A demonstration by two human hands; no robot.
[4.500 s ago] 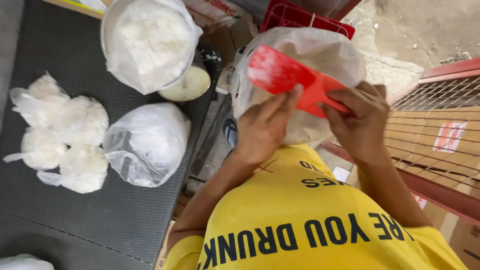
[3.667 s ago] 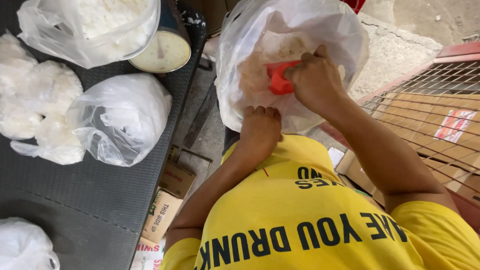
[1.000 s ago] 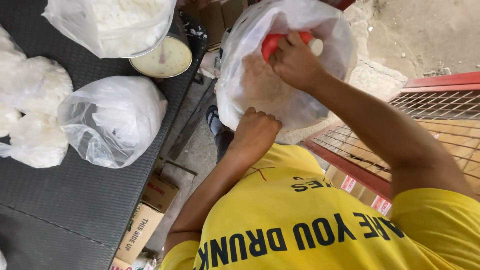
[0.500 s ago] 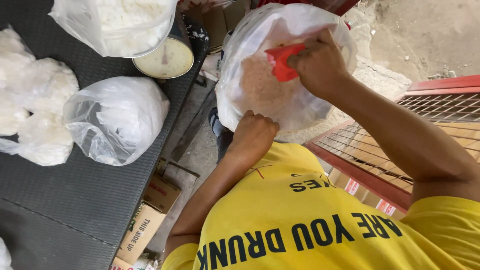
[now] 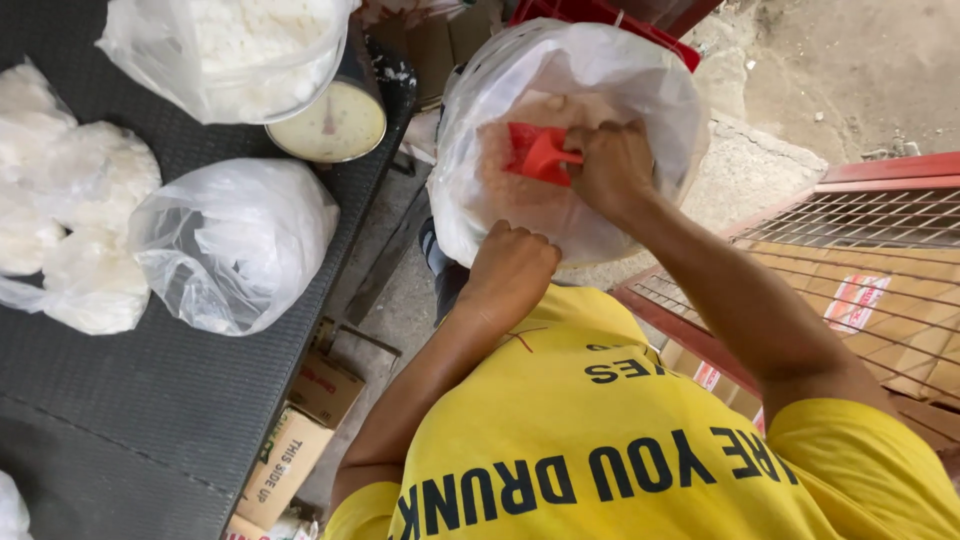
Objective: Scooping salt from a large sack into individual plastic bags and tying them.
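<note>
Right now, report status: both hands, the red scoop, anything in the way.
Right hand gripping red scoop, down inside big clear bag. Left hand fisted on bag's near edge. Scoop in pale grains. Nothing blocking.

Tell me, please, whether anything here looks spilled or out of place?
Only slightly: white specks lie on the black table by the round scale dial. The right hand holds the red scoop inside the large bag; nothing spilled there.
</note>
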